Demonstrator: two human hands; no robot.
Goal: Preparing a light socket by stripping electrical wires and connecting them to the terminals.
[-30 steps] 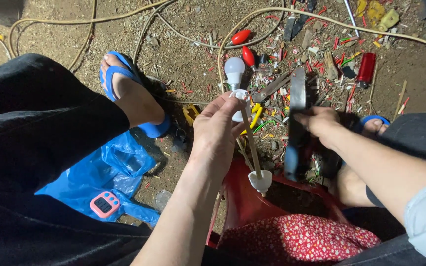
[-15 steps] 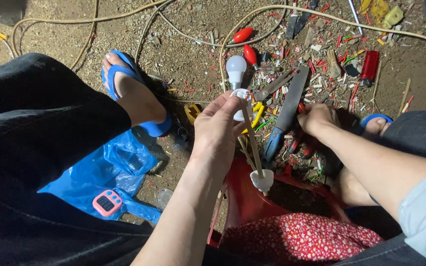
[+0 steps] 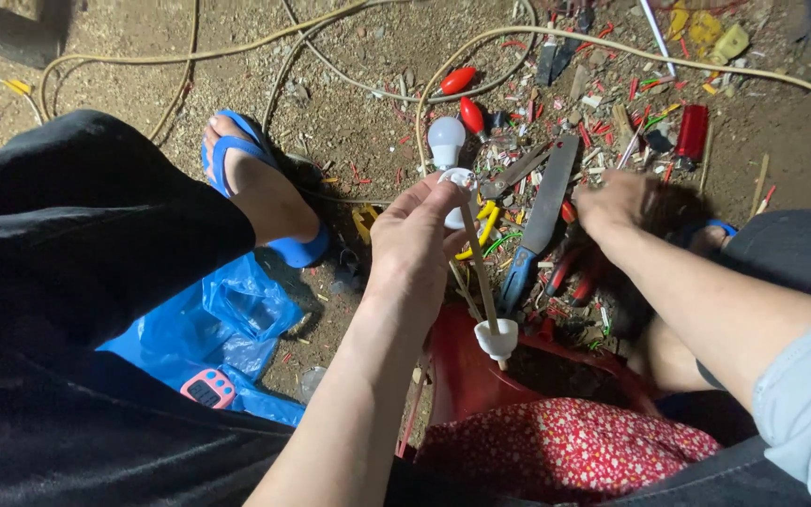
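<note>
My left hand (image 3: 413,246) pinches a thin tan rod (image 3: 481,272) at its top end, beside a small white cap (image 3: 459,178). A white socket piece (image 3: 497,338) hangs on the rod's lower end, above a red stool (image 3: 466,376). My right hand (image 3: 617,202) is lowered palm-down onto the littered ground, just right of a long flat blade with a blue handle (image 3: 542,221) and above red-handled pliers (image 3: 565,272). Its fingertips are hidden, so I cannot tell whether it grips anything. A white bulb (image 3: 446,139) lies on the dirt beyond my left hand.
A foot in a blue sandal (image 3: 260,192) rests at left, with a blue plastic bag (image 3: 204,324) and a pink gadget (image 3: 206,387) below it. Cables (image 3: 349,84) loop over the dirt. Red pieces (image 3: 692,131), wire scraps and yellow bits litter the ground. Red floral cloth (image 3: 565,451) lies at the bottom.
My right hand held the blue-handled blade upright, tipped it down, and now the blade lies on the ground while the hand has shifted right. My left hand stays in place with the rod.
</note>
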